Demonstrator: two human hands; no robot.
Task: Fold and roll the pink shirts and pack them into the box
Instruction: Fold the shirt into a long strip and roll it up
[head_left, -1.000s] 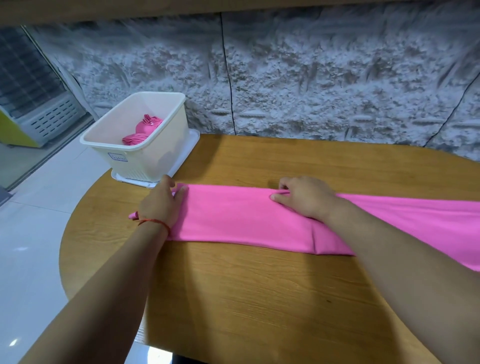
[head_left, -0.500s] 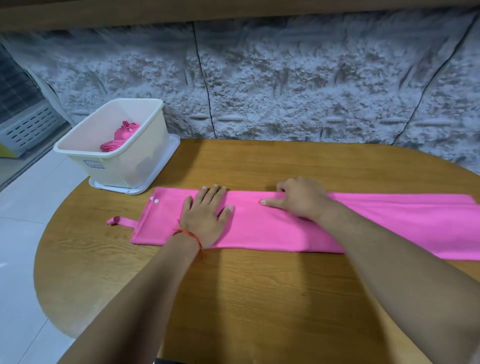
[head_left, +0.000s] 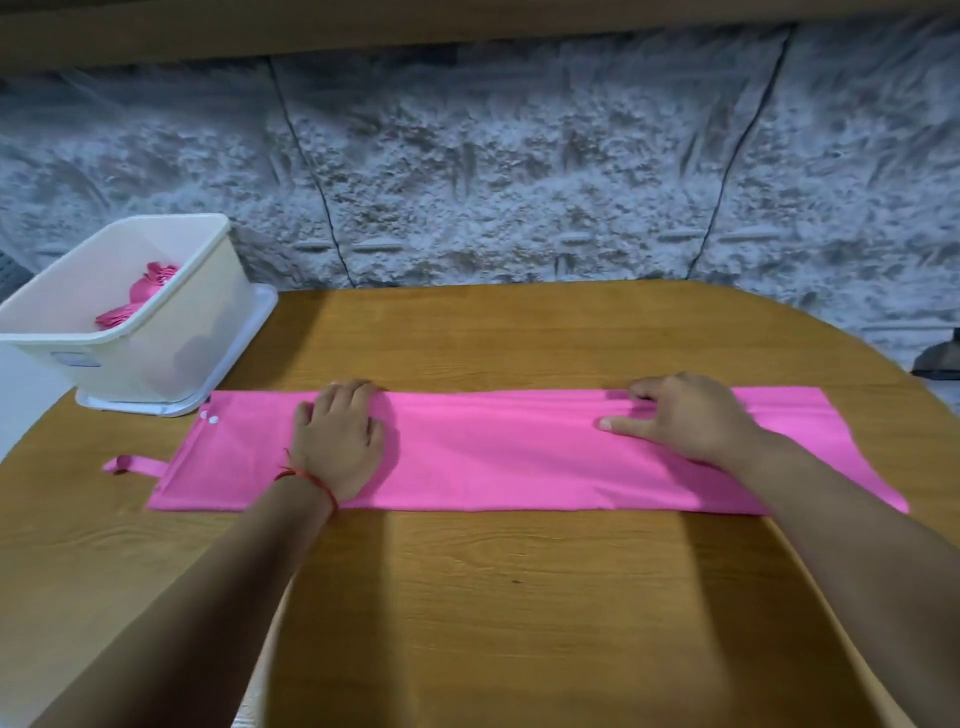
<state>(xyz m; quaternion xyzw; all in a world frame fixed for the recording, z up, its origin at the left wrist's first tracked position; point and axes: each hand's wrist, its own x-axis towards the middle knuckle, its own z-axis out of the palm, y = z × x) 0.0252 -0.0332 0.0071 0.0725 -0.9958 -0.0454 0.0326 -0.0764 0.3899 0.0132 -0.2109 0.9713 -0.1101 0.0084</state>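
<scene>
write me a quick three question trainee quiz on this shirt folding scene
1. True or false: the pink shirt lies flat as a long folded strip on the table.
2. Where does the white box stand? A near the shirt's left end; B near its right end; C on the shirt.
3. Which hand wears the red wrist string?
Key: 1 true; 2 A; 3 the left hand.

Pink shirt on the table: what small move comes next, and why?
Probably begin rolling from the left end. The pink shirt lies flat as a long folded strip, the left hand presses near that end, and rolled shirts already sit in the box.
</scene>
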